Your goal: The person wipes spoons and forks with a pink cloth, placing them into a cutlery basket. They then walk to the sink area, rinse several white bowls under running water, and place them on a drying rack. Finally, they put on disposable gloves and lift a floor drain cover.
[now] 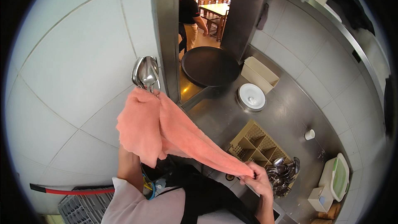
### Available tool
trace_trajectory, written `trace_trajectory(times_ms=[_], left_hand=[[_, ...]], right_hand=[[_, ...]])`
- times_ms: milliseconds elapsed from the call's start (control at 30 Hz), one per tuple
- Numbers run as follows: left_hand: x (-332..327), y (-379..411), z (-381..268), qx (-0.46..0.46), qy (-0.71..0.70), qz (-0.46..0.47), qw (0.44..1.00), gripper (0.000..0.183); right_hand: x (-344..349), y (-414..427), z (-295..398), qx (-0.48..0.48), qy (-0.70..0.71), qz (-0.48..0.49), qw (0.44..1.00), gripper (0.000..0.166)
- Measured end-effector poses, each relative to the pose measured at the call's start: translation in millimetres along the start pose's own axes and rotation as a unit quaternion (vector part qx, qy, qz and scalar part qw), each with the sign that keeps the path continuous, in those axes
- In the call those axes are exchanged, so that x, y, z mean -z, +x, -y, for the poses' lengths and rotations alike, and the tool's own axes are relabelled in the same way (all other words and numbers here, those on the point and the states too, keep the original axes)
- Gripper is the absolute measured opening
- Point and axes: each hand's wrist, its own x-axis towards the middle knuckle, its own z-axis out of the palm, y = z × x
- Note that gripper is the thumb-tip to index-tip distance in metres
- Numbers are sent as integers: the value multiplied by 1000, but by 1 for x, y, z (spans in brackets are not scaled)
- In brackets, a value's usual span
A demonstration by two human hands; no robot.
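Observation:
A bundle of metal spoons (147, 71) sticks up out of a pink cloth (186, 135), bowls at the top, beside the tiled wall. My left hand is hidden under the cloth and holds the bundle from below; only the left forearm (129, 165) shows. From there the cloth stretches down to the right, where my right hand (257, 179) grips its far end between thumb and fingers. Just past my right hand, a heap of spoons and other cutlery (282, 174) lies in the near end of a tan compartment rack (253, 143).
On the steel counter (211, 115) stand a round dark tray (211, 65), a beige bin (259, 73), stacked white plates (252, 96), a small white cup (310, 134) and a white tub (334, 177). A person (189, 15) stands beyond the opening. Grey racks (84, 207) are at lower left.

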Motion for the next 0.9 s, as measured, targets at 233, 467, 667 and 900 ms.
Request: trace_trajectory(times_ms=[233,467,667,900], left_hand=[[12,-4,4,66,74,-49,994,41],[-2,-16,6,95,65,-15,993,44],[-10,-18,4,96,62,12,993,46],[-32,0,-5,58,153,48,985,48]], right_hand=[[-13,14,-6,-75,17,62,995,19],[-3,14,-12,-121,15,-6,993,17],[-1,23,-14,-75,0,-69,995,26],[28,10,11,-118,-34,-118,985,18]])
